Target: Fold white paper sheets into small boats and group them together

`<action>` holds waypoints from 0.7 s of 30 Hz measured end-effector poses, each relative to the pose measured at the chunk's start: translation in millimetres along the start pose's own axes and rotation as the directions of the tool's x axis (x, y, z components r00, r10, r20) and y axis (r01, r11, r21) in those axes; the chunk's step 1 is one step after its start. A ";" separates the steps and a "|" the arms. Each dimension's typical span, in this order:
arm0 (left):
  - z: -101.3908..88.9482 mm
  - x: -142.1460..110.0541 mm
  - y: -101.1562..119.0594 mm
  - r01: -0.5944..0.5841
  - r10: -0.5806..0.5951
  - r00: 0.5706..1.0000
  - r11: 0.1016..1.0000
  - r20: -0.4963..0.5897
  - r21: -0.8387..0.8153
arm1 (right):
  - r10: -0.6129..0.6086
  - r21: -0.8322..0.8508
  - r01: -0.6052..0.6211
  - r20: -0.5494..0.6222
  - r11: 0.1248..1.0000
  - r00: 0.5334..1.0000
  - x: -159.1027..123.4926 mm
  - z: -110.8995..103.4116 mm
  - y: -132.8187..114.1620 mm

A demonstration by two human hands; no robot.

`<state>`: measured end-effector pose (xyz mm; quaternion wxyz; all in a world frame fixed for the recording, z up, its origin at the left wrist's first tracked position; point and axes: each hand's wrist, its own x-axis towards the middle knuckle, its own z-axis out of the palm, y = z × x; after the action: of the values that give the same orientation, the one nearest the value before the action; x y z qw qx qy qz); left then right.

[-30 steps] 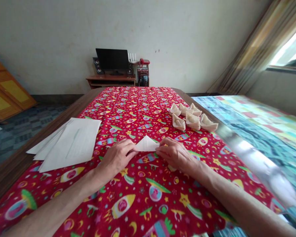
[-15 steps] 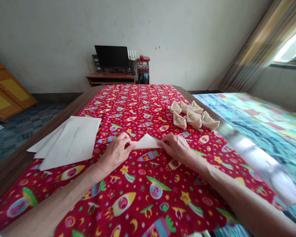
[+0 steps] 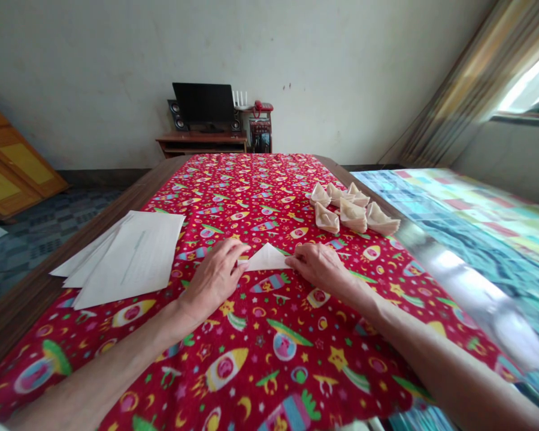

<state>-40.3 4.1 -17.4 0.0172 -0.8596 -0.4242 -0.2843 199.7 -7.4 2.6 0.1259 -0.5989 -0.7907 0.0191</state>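
Observation:
A white sheet folded into a triangle (image 3: 266,258) lies flat on the red patterned cloth (image 3: 269,335) in front of me. My left hand (image 3: 215,276) presses on the triangle's left corner with its fingers curled down. My right hand (image 3: 320,267) holds down the right corner, fingers bent onto the paper. Both forearms rest on the cloth.
A stack of white paper sheets (image 3: 126,256) lies to the left, near the wooden table edge (image 3: 36,299). Several folded cream paper boats (image 3: 350,212) sit at the right. Beyond the table stand a low desk with a monitor (image 3: 203,105) and speakers. A colourful bedspread (image 3: 471,221) lies on the right.
My left hand's fingers have stretched a little further along the triangle's left edge. The right hand stays on the right corner. The view has tilted up slightly.

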 end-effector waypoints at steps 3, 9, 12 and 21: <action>-2.0 -0.1 13.7 -0.231 0.226 0.969 0.972 0.102 0.035 | 0.009 0.008 -0.009 -0.003 1.000 1.000 0.4 0.0 -0.2; 5.8 -0.7 40.6 -0.259 0.259 0.938 0.965 0.230 -0.028 | 0.002 -0.002 -0.002 0.000 1.000 1.000 0.2 1.7 2.1; 7.6 -1.0 45.2 -0.249 0.238 0.927 0.969 0.288 -0.001 | -0.016 -0.034 0.014 -0.065 0.999 0.998 -4.2 1.8 -1.3; 3.0 -0.3 45.0 -0.241 0.237 0.926 0.970 0.295 -0.025 | -0.526 -0.036 0.532 -0.225 0.846 0.820 -29.4 13.2 -22.1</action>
<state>-5.7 -24.1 -10.5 -0.0072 -0.9376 -0.3157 -0.1458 183.4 -40.0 -11.4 0.2241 -0.3524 -0.9056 -0.0737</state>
